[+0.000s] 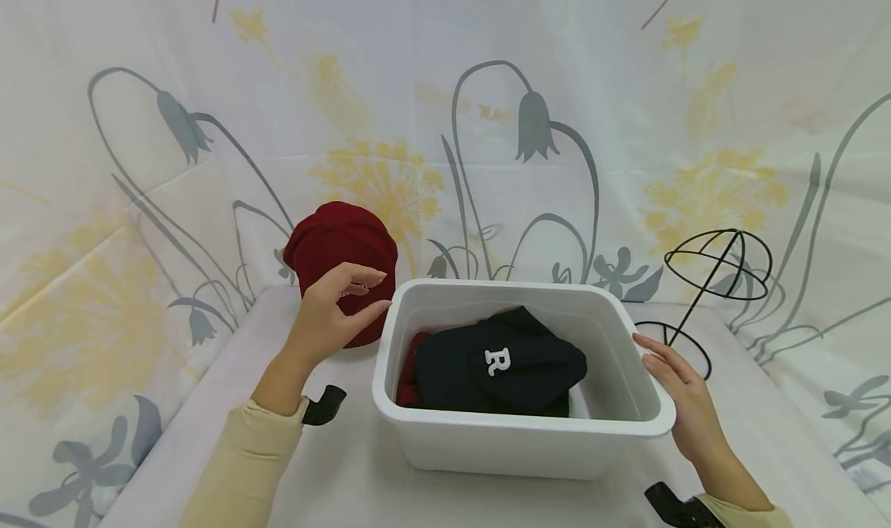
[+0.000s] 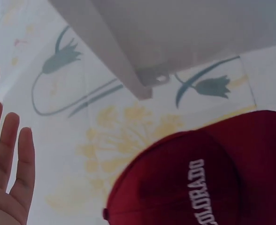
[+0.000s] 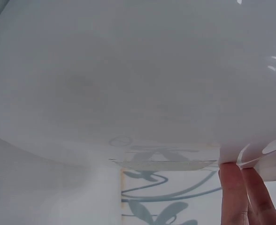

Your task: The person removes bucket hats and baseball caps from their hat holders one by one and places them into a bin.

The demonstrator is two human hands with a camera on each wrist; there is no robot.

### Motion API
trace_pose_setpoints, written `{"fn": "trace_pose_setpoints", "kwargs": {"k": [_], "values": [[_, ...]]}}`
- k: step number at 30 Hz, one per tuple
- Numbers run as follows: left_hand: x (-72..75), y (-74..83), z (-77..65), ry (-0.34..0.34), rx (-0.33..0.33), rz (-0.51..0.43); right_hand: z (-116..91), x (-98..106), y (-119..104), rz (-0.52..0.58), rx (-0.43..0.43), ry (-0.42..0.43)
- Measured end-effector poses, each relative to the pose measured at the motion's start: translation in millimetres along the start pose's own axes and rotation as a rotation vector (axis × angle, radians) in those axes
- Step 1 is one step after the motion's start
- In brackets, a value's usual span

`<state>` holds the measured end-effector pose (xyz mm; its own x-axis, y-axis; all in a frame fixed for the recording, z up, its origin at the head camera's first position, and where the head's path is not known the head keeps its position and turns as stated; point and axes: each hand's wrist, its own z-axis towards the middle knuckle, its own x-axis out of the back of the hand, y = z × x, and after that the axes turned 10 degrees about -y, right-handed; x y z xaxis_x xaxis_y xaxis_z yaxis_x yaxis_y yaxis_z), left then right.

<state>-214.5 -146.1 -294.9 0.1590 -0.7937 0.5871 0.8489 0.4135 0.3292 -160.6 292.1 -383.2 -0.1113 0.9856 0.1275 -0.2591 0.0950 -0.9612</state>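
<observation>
A white plastic bin sits before me, holding a black cap with a white R and something dark red beneath it. My left hand hovers by the bin's left end, fingers loosely spread and holding nothing. Just behind that hand is a red cap, raised above the table; the left wrist view shows COLORADO lettered on it. At the bin's right end, my right hand touches the rim with extended fingers; its fingertips meet the rim's outer side.
A black wire cap stand with a domed top and ring base rises behind the bin's right end. The white-covered table meets a flower-printed curtain at the back and sides.
</observation>
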Motion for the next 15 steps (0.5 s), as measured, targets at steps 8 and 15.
{"fn": "trace_pose_setpoints", "kwargs": {"k": [8,15], "values": [[7.2,-7.4,-11.3,0.096,0.103,0.044,0,0,-1,0.000,-0.002,0.004],[12.4,-25.9,-20.0,0.159,0.184,0.073,0,0,0,0.005,0.002,-0.002]]}}
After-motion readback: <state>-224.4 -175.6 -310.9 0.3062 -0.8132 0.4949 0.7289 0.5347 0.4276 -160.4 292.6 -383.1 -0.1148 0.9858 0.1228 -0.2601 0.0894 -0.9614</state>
